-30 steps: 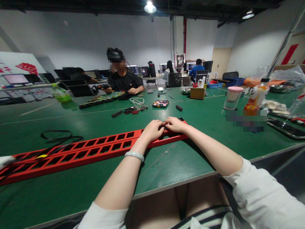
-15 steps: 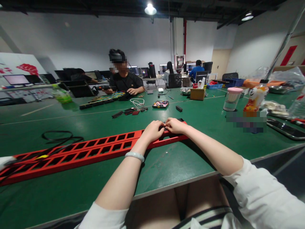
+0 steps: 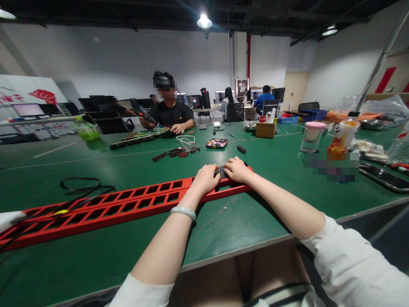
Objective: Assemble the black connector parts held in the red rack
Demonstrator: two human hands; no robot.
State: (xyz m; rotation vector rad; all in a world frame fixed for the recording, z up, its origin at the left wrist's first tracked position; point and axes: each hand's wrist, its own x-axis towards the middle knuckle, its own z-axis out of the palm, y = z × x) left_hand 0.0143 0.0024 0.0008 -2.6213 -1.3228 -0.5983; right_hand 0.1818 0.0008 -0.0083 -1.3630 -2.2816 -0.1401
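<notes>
1. A small dark part [image 3: 221, 172] sat between the two hands; fingers covered most of it, so its shape was hard to make out.
2. The left hand [image 3: 206, 179] lay curled on the red slotted rail [image 3: 128, 204], fingertips pressed at the dark part; whether they pinched it could not be told.
3. The right hand [image 3: 237, 169] rested likewise, fingers bent close against the same part, grip unclear.
4. The rail lay flat on the green table [image 3: 223, 221], its long axis running from the lower left, where the picture's edge cut it off, up to the right end under the hands.
5. A black cable [image 3: 83, 187] lay looped beyond the rail, and a co-worker [image 3: 169, 113] sat across the table.
</notes>
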